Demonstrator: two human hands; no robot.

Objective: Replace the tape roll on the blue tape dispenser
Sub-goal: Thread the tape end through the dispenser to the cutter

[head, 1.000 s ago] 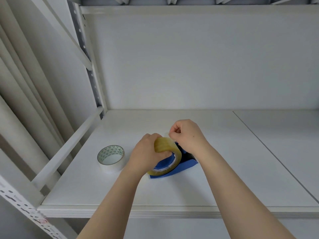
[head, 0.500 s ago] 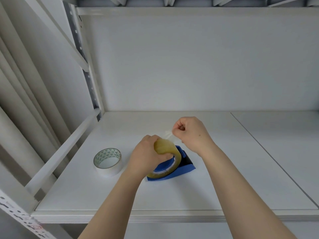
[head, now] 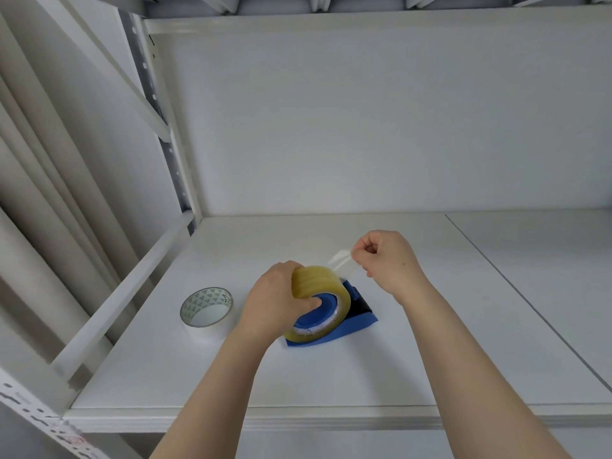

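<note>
A blue tape dispenser (head: 356, 321) lies on the white shelf (head: 331, 376), with a yellowish clear tape roll (head: 316, 283) seated on its blue hub (head: 314, 318). My left hand (head: 275, 303) grips the roll from the left, thumb pressed on the hub. My right hand (head: 387, 260) pinches the loose end of the tape (head: 339, 258), which stretches from the roll's top up to the right. A second roll (head: 207, 309), white with a green-patterned core, lies flat on the shelf to the left, apart from both hands.
The shelf has a white back wall (head: 364, 127) and a slanted metal brace and upright (head: 155, 154) on the left. A seam (head: 496, 270) runs across the shelf board on the right. The front edge (head: 298, 419) lies near my forearms.
My right hand has moved up and to the right, drawing a strip of clear tape off the roll. My left hand has kept its grip on the roll and dispenser.
</note>
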